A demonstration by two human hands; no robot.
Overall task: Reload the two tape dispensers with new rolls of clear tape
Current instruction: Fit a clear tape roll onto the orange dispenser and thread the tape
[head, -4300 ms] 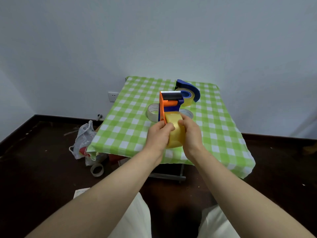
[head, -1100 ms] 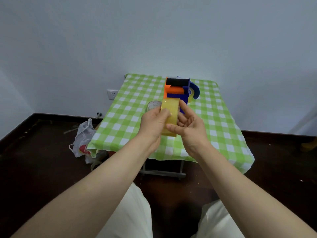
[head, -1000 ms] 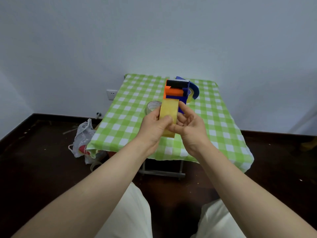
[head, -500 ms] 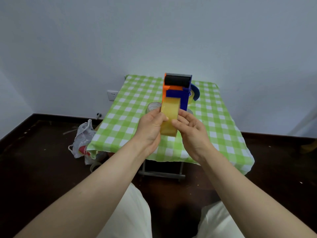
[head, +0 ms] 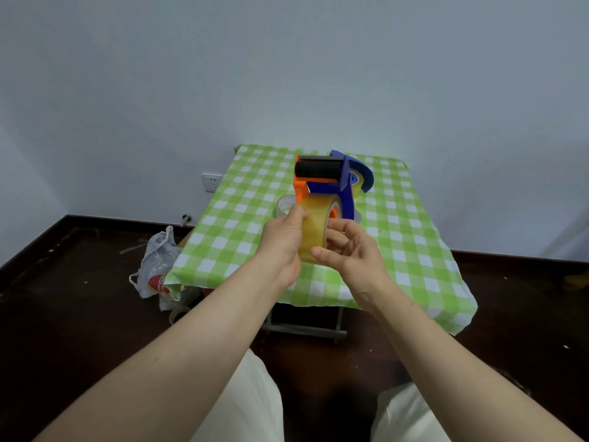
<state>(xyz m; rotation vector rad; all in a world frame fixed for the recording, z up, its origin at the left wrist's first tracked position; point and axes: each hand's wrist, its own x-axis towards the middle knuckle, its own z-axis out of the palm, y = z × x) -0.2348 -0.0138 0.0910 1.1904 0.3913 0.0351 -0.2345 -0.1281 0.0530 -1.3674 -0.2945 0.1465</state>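
The person is holding an orange and blue tape dispenser [head: 322,186] up in front of the table [head: 414,247], and it is blocking much of what lies on the green checked cloth behind it. A yellowish clear tape roll [head: 316,229] is sitting in the dispenser's lower part, beneath the black roller [head: 318,169], with a bit of orange showing at the roll's right edge. The left hand [head: 283,242] is gripping the roll from the left, thumb lying on its outer band and fingers curling out of sight behind. The right hand [head: 352,255] is pinching it from the right, thumb tip pressing the band low down and curled fingers touching the roll's side. The second dispenser [head: 361,173], blue, is standing on the cloth, half hidden behind the held one. Another tape ring [head: 284,204] is peeking out beside the left thumb. On the dark floor left of the table, a white plastic bag [head: 156,266] is slumping beside a loose tape ring [head: 177,314], and a wall socket [head: 212,182] is showing above them.
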